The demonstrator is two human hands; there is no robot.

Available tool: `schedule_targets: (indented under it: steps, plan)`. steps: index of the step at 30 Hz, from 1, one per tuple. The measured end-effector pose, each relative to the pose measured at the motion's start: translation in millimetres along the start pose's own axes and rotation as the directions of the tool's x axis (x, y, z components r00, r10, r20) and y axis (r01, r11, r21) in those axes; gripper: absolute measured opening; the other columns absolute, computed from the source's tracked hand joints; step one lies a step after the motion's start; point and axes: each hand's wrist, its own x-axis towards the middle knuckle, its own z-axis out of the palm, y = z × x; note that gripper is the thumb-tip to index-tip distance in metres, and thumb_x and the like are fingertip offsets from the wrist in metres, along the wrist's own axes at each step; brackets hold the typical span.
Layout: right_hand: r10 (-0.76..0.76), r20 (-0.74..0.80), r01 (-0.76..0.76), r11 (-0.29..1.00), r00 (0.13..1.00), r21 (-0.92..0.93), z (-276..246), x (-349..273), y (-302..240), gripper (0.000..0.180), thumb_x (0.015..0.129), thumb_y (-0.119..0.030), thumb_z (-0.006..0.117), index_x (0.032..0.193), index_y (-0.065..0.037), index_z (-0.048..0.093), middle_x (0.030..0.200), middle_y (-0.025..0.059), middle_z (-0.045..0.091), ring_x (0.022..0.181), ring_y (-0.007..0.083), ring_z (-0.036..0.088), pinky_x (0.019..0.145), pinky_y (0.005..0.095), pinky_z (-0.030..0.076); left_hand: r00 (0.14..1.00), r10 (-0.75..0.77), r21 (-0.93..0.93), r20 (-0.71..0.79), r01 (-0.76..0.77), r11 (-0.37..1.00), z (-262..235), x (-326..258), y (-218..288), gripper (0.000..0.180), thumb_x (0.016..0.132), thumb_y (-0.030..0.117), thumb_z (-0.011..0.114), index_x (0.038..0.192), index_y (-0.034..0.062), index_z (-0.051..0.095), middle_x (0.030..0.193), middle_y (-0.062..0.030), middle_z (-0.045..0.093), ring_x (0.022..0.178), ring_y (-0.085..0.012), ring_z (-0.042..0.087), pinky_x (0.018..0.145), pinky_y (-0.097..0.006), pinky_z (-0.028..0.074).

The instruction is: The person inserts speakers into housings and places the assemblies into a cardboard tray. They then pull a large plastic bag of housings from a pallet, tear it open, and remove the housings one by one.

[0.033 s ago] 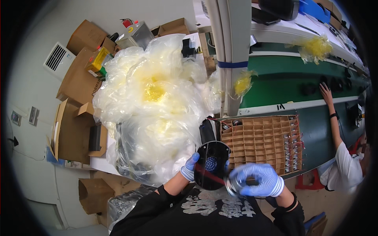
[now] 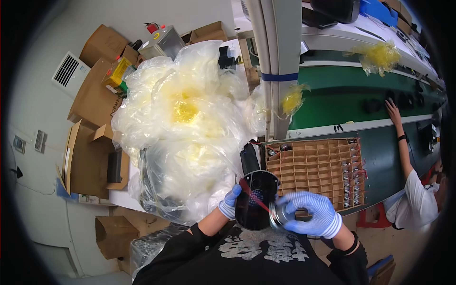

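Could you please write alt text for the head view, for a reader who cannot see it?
Two blue-gloved hands hold a round black part: left hand grips its edge, right hand presses a small metal cylinder against the black part. Beyond lie a divided cardboard tray, heaped clear plastic bags and a green conveyor.

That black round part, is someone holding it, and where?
Yes. The left hand holds the black round part by its left edge; the right hand grips a small metal cylinder at its lower right.

The room is bright and evenly lit from overhead, with soft, weak shadows. Above the hands, the plastic bags (image 2: 190, 118) glare nearly white. The fisheye bends the post (image 2: 278, 61) and belt (image 2: 351, 99) beyond the grip, a black rim rings everything, and edges go soft.
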Motion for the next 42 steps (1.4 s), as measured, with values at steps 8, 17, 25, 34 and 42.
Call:
schedule_targets:
  steps: [8, 17, 25, 34, 42]
  plan:
    - [-0.235, -0.019, 0.169, 0.752, 0.972, -0.637, 26, 23, -2, 0.029, 0.057, -0.014, 0.073, 0.078, -0.011, 0.053, 0.093, 0.0089, 0.059, 0.075, 0.0249, 0.056, 0.081, 0.0393, 0.044, 0.998, 0.006, 0.133, -0.055, 0.002, 0.991, 1, 14, -9, 0.105, 0.062, 0.066, 0.065, 0.134, -0.0006, 0.029, 0.133, -0.0185, 0.039, 0.119, -0.0273, 0.044, 0.101, -0.040, 0.037]
    - [-0.272, -0.050, 0.159, 0.692, 0.961, -0.704, 23, 29, 28, 0.014, 0.068, -0.021, 0.061, 0.076, -0.010, 0.058, 0.073, 0.0056, 0.051, 0.079, 0.0236, 0.054, 0.090, 0.0402, 0.038, 0.954, 0.226, 0.447, -0.198, -0.118, 0.887, 0, 36, -10, 0.099, 0.066, 0.071, 0.055, 0.133, 0.0011, 0.034, 0.132, -0.0156, 0.042, 0.121, -0.0274, 0.042, 0.103, -0.042, 0.032]
    - [-0.258, -0.179, -0.001, 0.567, 0.949, -0.823, 30, 29, 27, 0.010, 0.068, -0.021, 0.055, 0.068, -0.011, 0.056, 0.070, 0.0080, 0.053, 0.073, 0.0237, 0.054, 0.092, 0.0430, 0.035, 0.989, 0.137, 0.213, -0.062, -0.121, 0.970, 15, 58, -6, 0.076, 0.082, 0.061, 0.044, 0.134, 0.0065, 0.032, 0.129, -0.0123, 0.044, 0.110, -0.0257, 0.049, 0.099, -0.038, 0.036]
    - [0.251, 0.045, -0.095, 0.520, 0.967, -0.849, -11, 41, 23, 0.011, 0.067, -0.020, 0.060, 0.076, -0.014, 0.063, 0.076, 0.0038, 0.056, 0.078, 0.0228, 0.056, 0.075, 0.0396, 0.038, 0.915, -0.125, -0.018, -0.384, 0.128, 0.992, 12, 84, -4, 0.057, 0.090, 0.052, 0.035, 0.125, 0.0085, 0.046, 0.117, -0.0133, 0.055, 0.106, -0.0272, 0.053, 0.096, -0.042, 0.040]
    - [-0.071, -0.022, 0.030, 0.662, 0.997, -0.749, -10, 42, 5, 0.030, 0.061, -0.016, 0.072, 0.087, -0.008, 0.059, 0.093, 0.0068, 0.059, 0.089, 0.0243, 0.055, 0.102, 0.0528, 0.026, 0.995, -0.096, -0.200, -0.040, 0.087, 0.976, 18, 73, 6, 0.070, 0.080, 0.050, 0.058, 0.131, 0.0070, 0.038, 0.123, -0.0119, 0.051, 0.111, -0.0255, 0.051, 0.098, -0.042, 0.040]
